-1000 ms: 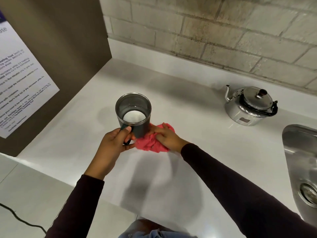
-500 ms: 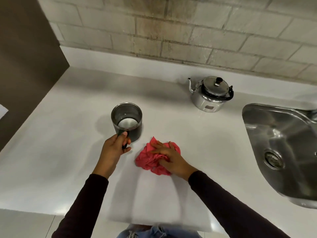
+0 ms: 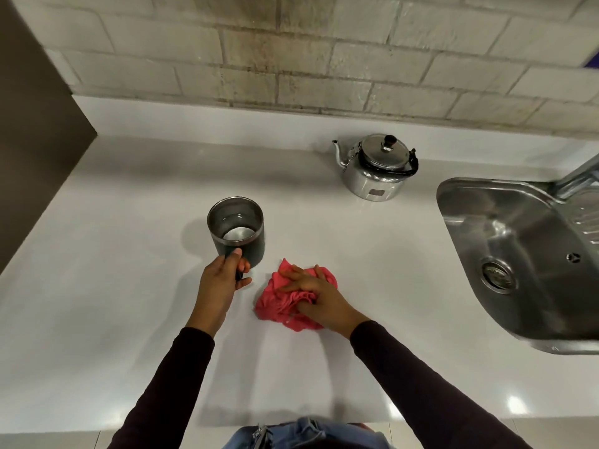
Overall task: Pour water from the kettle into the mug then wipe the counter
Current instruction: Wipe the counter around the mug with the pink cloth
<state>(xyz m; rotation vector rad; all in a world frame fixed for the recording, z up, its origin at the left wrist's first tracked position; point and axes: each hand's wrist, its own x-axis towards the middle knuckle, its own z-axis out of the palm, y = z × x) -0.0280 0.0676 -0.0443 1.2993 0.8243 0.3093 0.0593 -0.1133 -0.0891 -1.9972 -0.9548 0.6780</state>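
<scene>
A dark metal mug (image 3: 236, 230) with water in its bottom is at the middle of the white counter (image 3: 129, 286); whether it rests on the surface I cannot tell. My left hand (image 3: 220, 283) grips its handle from the near side. Just right of it lies a crumpled red cloth (image 3: 285, 303), pressed flat to the counter under my right hand (image 3: 314, 293). The steel kettle (image 3: 376, 166), lid on and black handle folded down, stands upright at the back, apart from both hands.
A steel sink (image 3: 518, 254) is sunk into the counter at the right, its tap (image 3: 580, 173) at the far right edge. A brick wall (image 3: 291, 53) runs behind. A dark panel (image 3: 35, 124) bounds the left side.
The view swung right, bringing the sink in. My right hand with the cloth came toward me and right, away from the mug. My left hand kept hold of the mug handle.
</scene>
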